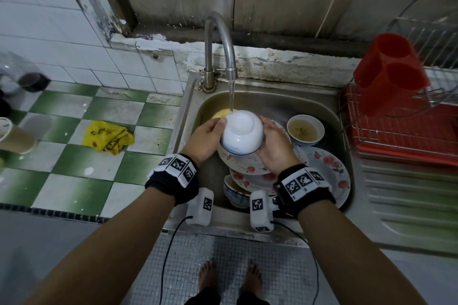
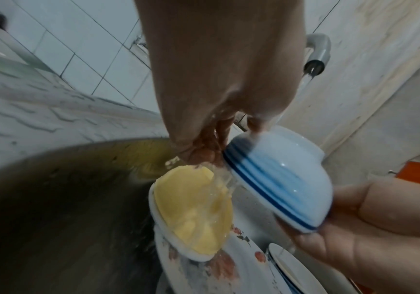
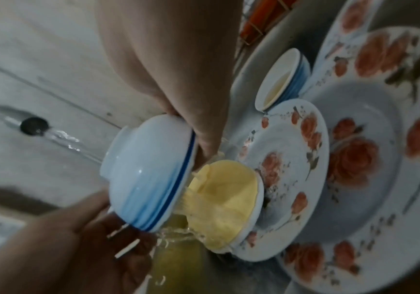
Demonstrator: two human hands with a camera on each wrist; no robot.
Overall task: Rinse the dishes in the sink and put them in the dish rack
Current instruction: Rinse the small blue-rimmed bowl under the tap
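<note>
Both hands clasp an upturned white bowl [image 1: 241, 132] under the running tap [image 1: 221, 39], the left hand [image 1: 207, 137] curled round one side of its rim and the right hand [image 1: 273, 147] cupping the other, with water striking the bowl's raised foot and sheeting off below. To the left, on the green-and-white tiled counter [image 1: 81, 136], lies a crumpled yellow cloth [image 1: 107, 136]. Within the steel sink [image 1: 277, 104], a bowl of yellow liquid [image 2: 194, 216] sits directly beneath the held bowl, catching the run-off; flowered plates [image 1: 329, 166] are stacked beside it, and a second bowl of cloudy liquid [image 1: 305, 129] rests near the sink's right wall. Further right stands the red dish rack [image 1: 406, 136] with its red cutlery holder [image 1: 390, 69]. Rinsing of the first bowl appears under way, its outside being washed; the next move probably calls for tipping it to drain, then carrying it rightward across the sink's edge to the rack without clipping the stacked plates.
</note>
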